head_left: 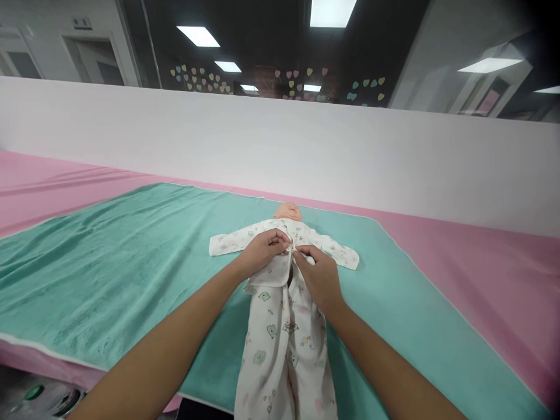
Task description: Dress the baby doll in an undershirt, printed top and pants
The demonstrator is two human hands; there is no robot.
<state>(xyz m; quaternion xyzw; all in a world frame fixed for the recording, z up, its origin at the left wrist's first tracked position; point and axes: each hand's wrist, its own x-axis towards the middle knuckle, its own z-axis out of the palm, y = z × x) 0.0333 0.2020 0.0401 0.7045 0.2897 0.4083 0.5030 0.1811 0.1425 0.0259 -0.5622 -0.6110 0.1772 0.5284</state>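
A baby doll lies on its back with its head away from me and both sleeves stretched out sideways. It wears a white printed top and white trousers with small green and pink figures. At the chest, my left hand pinches a thin cloth tie near the top's front opening. Opposite it, my right hand has its fingers closed on the tie's other side. The fingertips almost meet, and they partly hide the knot area. Below my hands the front flap hangs slightly apart.
Beneath the doll is a teal blanket, wrinkled at the left, over a pink sheet. A white low wall with dark glass above runs along the back. At the lower left, a clear container with a green part stands below the edge.
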